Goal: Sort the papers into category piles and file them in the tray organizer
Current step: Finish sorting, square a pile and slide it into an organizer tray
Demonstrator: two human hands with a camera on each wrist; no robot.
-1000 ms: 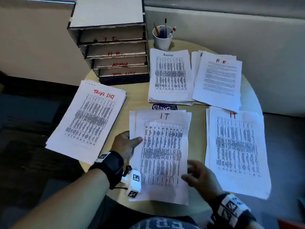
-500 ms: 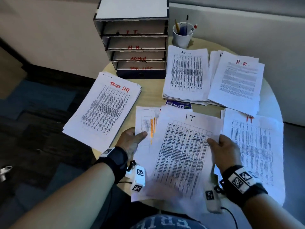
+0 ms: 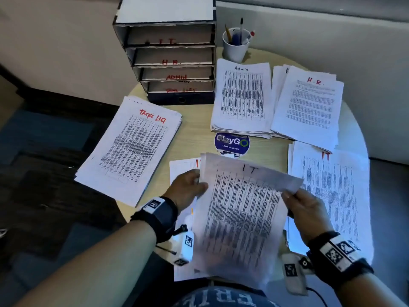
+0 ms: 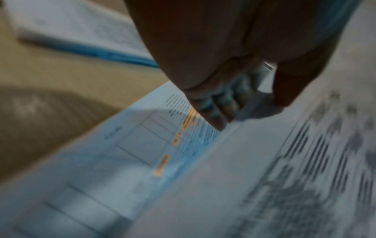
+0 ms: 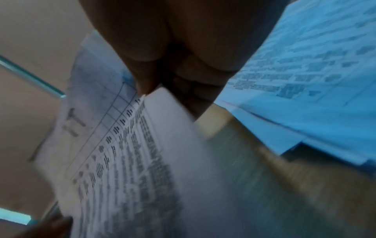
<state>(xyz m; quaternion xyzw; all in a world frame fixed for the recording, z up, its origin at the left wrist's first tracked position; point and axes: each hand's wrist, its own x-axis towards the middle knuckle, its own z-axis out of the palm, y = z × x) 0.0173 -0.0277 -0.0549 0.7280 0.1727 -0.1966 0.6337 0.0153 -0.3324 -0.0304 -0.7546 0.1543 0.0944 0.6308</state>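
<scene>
IT sheet (image 3: 241,209) now lifted off table (image 3: 194,138), side edges pinched by left hand (image 3: 188,189) and right hand (image 3: 307,209).

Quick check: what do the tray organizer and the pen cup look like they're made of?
Tray organizer: probably cardboard or paperboard, matte, with dark outer faces; its shelf lips are ragged and pale like cut board, and labels are handwritten in red. Pen cup: smooth plain white, thin-rimmed, so paper or plastic; I can't tell which.
</scene>
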